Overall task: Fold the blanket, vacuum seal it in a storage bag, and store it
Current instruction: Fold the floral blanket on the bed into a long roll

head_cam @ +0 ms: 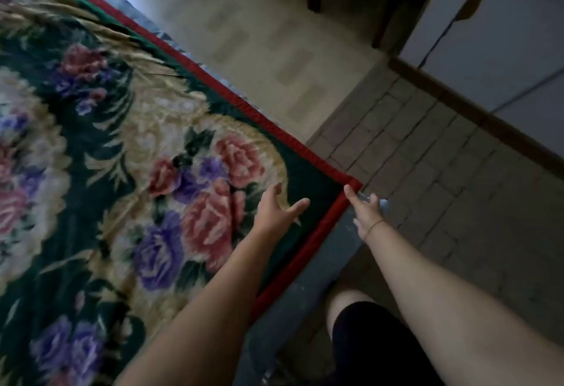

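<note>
Blanket [152,141] lay spread flat, near corner at my hands | left hand [276,211] open, fingers splayed over the corner | right hand [364,214] open, thumb at the red border | fold: best to pinch this corner firmly and match the edges squarely.

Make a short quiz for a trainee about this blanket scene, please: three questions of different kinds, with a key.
1. True or false: the left grip holds a bag.
2. The blanket has a border that is: A blue, B red, C white.
3. Fill in: the thin band is on the ___ wrist.
Key: 1 false; 2 B; 3 right.
</note>
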The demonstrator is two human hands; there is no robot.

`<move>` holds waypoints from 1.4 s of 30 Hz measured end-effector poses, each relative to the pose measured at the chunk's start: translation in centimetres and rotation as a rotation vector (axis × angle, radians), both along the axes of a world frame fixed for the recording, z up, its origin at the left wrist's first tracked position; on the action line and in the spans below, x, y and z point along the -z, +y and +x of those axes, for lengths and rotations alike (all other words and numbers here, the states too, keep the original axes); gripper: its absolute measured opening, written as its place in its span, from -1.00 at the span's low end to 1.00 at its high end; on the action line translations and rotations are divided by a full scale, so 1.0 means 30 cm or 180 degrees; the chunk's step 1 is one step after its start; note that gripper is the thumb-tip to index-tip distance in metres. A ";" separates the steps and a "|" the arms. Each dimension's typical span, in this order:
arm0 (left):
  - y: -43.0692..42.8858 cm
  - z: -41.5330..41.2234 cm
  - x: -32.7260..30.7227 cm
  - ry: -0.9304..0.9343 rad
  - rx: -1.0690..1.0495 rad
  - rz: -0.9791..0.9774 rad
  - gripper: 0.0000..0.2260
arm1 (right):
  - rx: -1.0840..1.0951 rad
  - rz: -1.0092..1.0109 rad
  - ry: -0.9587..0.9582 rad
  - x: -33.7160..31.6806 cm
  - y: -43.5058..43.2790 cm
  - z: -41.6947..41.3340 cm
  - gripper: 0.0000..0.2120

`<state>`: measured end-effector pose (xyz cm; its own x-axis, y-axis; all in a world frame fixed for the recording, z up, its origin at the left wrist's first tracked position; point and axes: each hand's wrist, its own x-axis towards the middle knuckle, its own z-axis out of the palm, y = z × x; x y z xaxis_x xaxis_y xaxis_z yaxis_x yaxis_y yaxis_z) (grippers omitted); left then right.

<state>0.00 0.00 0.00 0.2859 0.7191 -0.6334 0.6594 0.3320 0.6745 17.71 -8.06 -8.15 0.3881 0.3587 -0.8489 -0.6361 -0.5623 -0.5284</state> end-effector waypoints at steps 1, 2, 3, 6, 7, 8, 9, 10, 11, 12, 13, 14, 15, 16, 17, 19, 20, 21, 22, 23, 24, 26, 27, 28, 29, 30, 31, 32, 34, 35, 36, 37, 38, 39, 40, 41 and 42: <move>0.011 0.030 0.016 0.0033 0.0041 -0.0033 -0.25 | 0.0247 0.0027 0.0161 0.006 0.017 0.008 -0.07; 0.021 0.057 0.032 0.0086 0.0084 -0.0078 -0.25 | 0.0434 0.0083 0.0375 0.035 0.028 0.020 -0.13; 0.025 0.076 0.043 0.0127 0.0101 -0.0131 -0.25 | 0.0509 0.0136 0.0581 0.041 0.043 0.024 -0.19; 0.036 0.123 0.072 0.0160 0.0078 -0.0250 -0.23 | 0.0553 0.0250 0.0802 0.062 0.079 0.026 -0.37; 0.040 0.135 0.073 0.0146 0.0032 -0.0295 -0.22 | 0.0460 0.0360 0.0788 0.053 0.092 0.023 -0.47; 0.044 0.147 0.068 0.0110 -0.0017 -0.0376 -0.23 | 0.0337 0.0511 0.0798 0.038 0.109 0.012 -0.60; 0.048 0.159 0.062 0.0049 -0.0106 -0.0480 -0.25 | 0.0117 0.0666 0.0846 0.013 0.125 -0.002 -0.71; 0.054 0.171 0.054 -0.0113 -0.0268 -0.0613 -0.31 | -0.0070 0.0847 0.0933 -0.023 0.141 -0.020 -0.76; 0.059 0.182 0.030 -0.0329 -0.0446 -0.0791 -0.42 | -0.0356 0.1041 0.0942 -0.057 0.151 -0.039 -0.72; 0.064 0.189 0.003 -0.0574 -0.0588 -0.0944 -0.55 | -0.0549 0.1238 0.0956 -0.091 0.159 -0.061 -0.61; 0.072 0.187 -0.017 -0.0729 -0.0701 -0.1046 -0.65 | -0.0720 0.1395 0.0982 -0.120 0.165 -0.084 -0.48; 0.079 0.179 -0.031 -0.0837 -0.0796 -0.1076 -0.66 | -0.0859 0.1494 0.1055 -0.139 0.165 -0.104 -0.37; 0.087 0.160 -0.049 -0.0893 -0.0885 -0.1102 -0.61 | -0.1005 0.1494 0.1072 -0.158 0.165 -0.120 -0.29; 0.093 0.133 -0.061 -0.0906 -0.1010 -0.1086 -0.58 | -0.1111 0.1474 0.1129 -0.176 0.165 -0.132 -0.27; 0.098 0.108 -0.076 -0.0859 -0.1237 -0.1047 -0.58 | -0.1163 0.1408 0.1204 -0.192 0.163 -0.146 -0.29; 0.115 0.040 -0.076 -0.0582 -0.1839 -0.0727 -0.73 | -0.1055 0.1284 0.1352 -0.214 0.161 -0.183 -0.38; 0.118 0.000 -0.073 -0.0467 -0.2051 -0.0563 -0.78 | -0.0968 0.1204 0.1426 -0.224 0.154 -0.206 -0.42; 0.117 -0.041 -0.080 -0.0411 -0.2169 -0.0456 -0.81 | -0.0905 0.1110 0.1527 -0.233 0.142 -0.233 -0.46; 0.110 -0.082 -0.090 -0.0414 -0.2277 -0.0384 -0.84 | -0.0850 0.1011 0.1639 -0.241 0.128 -0.267 -0.48; 0.102 -0.129 -0.094 -0.0411 -0.2376 -0.0340 -0.84 | -0.0789 0.0886 0.1752 -0.249 0.112 -0.307 -0.49; 0.090 -0.178 -0.105 -0.0439 -0.2512 -0.0278 -0.85 | -0.0702 0.0756 0.1869 -0.260 0.096 -0.353 -0.49; 0.061 -0.293 -0.130 -0.0397 -0.2685 -0.0098 -0.85 | -0.0526 0.0436 0.2147 -0.283 0.063 -0.452 -0.50; 0.041 -0.363 -0.135 -0.0322 -0.2714 -0.0013 -0.83 | -0.0361 0.0231 0.2311 -0.286 0.046 -0.507 -0.49; 0.018 -0.438 -0.140 -0.0241 -0.2740 0.0052 -0.81 | -0.0122 0.0000 0.2491 -0.288 0.029 -0.562 -0.44; -0.011 -0.520 -0.139 -0.0183 -0.2814 0.0096 -0.78 | 0.0130 -0.0227 0.2657 -0.286 0.010 -0.617 -0.35; -0.043 -0.605 -0.144 -0.0112 -0.2883 0.0154 -0.77 | 0.0360 -0.0397 0.2792 -0.284 -0.006 -0.673 -0.24; -0.078 -0.695 -0.147 -0.0085 -0.2983 0.0221 -0.75 | 0.0518 -0.0490 0.2869 -0.287 -0.020 -0.731 -0.16; -0.119 -0.787 -0.151 -0.0076 -0.3089 0.0293 -0.73 | 0.0620 -0.0509 0.2909 -0.291 -0.034 -0.794 -0.10; -0.209 -0.985 -0.154 0.0008 -0.3225 0.0384 -0.73 | 0.0617 -0.0557 0.2787 -0.303 -0.066 -0.928 -0.11; -0.258 -1.091 -0.148 0.0075 -0.3296 0.0399 -0.75 | 0.0517 -0.0631 0.2634 -0.298 -0.085 -0.998 -0.16; -0.308 -1.196 -0.139 0.0095 -0.3429 0.0442 -0.75 | 0.0374 -0.0705 0.2457 -0.293 -0.108 -1.069 -0.20; -0.354 -1.302 -0.131 0.0094 -0.3581 0.0447 -0.74 | 0.0223 -0.0789 0.2261 -0.280 -0.132 -1.140 -0.21; -0.399 -1.399 -0.134 0.0057 -0.3728 0.0456 -0.75 | 0.0112 -0.0850 0.2038 -0.263 -0.159 -1.206 -0.21; -0.439 -1.495 -0.132 0.0038 -0.3867 0.0456 -0.77 | 0.0080 -0.0847 0.1823 -0.238 -0.187 -1.263 -0.22; -0.480 -1.585 -0.132 0.0028 -0.4003 0.0474 -0.78 | 0.0063 -0.0725 0.1656 -0.222 -0.213 -1.316 -0.30; -0.525 -1.673 -0.127 0.0067 -0.4122 0.0527 -0.76 | 0.0099 -0.0511 0.1579 -0.202 -0.235 -1.360 -0.44; -0.574 -1.758 -0.116 0.0151 -0.4192 0.0592 -0.73 | 0.0123 -0.0404 0.1498 -0.176 -0.257 -1.394 -0.60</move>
